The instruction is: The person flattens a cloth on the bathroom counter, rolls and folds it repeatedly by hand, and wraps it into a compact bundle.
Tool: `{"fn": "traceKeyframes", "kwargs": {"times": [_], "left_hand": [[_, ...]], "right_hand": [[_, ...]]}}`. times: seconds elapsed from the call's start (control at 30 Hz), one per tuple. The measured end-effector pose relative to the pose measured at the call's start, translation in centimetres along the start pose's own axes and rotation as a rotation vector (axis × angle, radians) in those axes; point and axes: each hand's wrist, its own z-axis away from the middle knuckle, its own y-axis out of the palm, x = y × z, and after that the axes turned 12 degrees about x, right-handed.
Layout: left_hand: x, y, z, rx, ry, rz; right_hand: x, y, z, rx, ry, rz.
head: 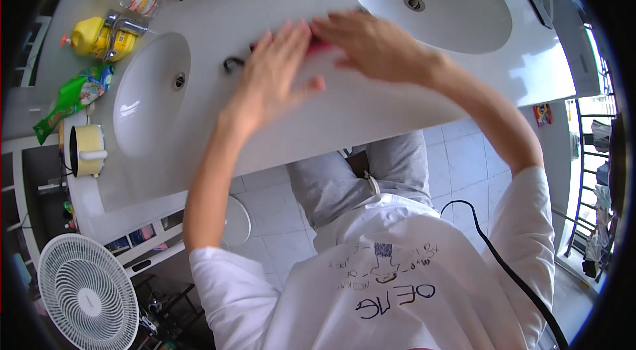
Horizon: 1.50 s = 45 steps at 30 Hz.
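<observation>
My left hand [271, 74] is stretched flat over the countertop, with its thumb spread away from the fingers. My right hand [375, 46] lies opposite, fingers extended towards the left hand's fingertips. Both are blurred. Beneath them is a slim pink and dark object [319, 46], mostly hidden; what it is cannot be made out. A black curved hook [232, 63] shows just left of my left hand, and whether it belongs to that object is unclear. Neither hand visibly grips anything, and whether the palms press on the object is hidden.
Two white oval basins, left [149, 121] and right [472, 27], are set into the white countertop [318, 121]. Bottles, including a yellow jug [92, 37], and a green packet [69, 101] line the left side. A cream pot [89, 151] sits near the corner; a white fan [89, 295] stands below.
</observation>
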Motion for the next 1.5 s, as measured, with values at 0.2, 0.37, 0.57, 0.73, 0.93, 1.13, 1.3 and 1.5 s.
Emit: {"fn": "traceKeyframes", "kwargs": {"times": [0.2,0.37,0.57,0.73,0.93,1.13,1.3,1.5], "left_hand": [[-11.4,-0.7,5.5,-0.054,-0.062,0.129],[-9.9,-3.8,0.7,-0.112,-0.106,0.313],[-6.1,-7.2,-9.1,-0.549,0.129,1.076],[-10.3,-11.2,-17.0,-0.598,0.222,1.292],[-9.9,-11.2,-21.1,-0.428,0.336,1.550],[-7.9,-10.5,-22.2,-0.404,0.081,1.666],[-8.6,-6.2,-22.6,0.803,0.781,2.231],[-7.6,-6.2,-23.1,0.913,0.737,2.044]], "right_hand": [[8.8,-3.2,7.1,0.014,0.169,0.013],[5.1,-4.6,4.4,-0.035,0.083,0.038],[-1.5,-10.2,3.2,-0.155,0.332,-0.650],[-8.3,-9.2,4.1,-0.144,0.487,-0.898],[-8.7,-11.8,5.6,-0.283,0.451,-1.305],[-11.1,-13.2,7.5,-0.436,0.156,0.288],[-12.2,-15.5,5.8,-0.361,-0.257,0.558],[-14.0,-14.6,5.9,-0.209,-0.451,0.557]]}}
